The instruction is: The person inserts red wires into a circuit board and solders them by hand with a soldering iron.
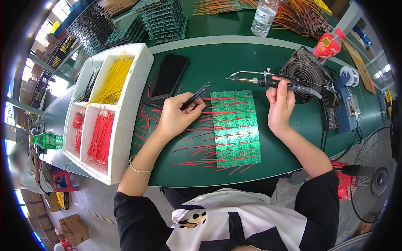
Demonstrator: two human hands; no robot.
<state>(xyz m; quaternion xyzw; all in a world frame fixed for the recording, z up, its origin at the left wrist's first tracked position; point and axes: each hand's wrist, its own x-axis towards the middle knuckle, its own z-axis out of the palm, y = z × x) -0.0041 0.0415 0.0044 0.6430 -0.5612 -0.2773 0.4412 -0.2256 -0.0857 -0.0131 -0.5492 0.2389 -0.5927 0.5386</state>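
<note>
My left hand (178, 115) is closed around a small bundle of black wires (201, 93), whose ends point up and to the right. In my right hand (280, 106) is a soldering iron (268, 82) with a thin metal feed tube on top. Its tip points left, above the far edge of the board and apart from it. Between my hands a green circuit board panel (236, 140) lies flat on the table. Red wires (194, 148) stick out of its left side, row after row, and some lie across it.
At left, a white foam box (144, 69) holds yellow wires (117, 75) and red wires (100, 136). Behind lie a phone (171, 75) and board stacks (163, 21). A black fan (303, 71), blue reel stand (345, 104), water bottle (264, 19) and red bottle (327, 46) stand toward the right.
</note>
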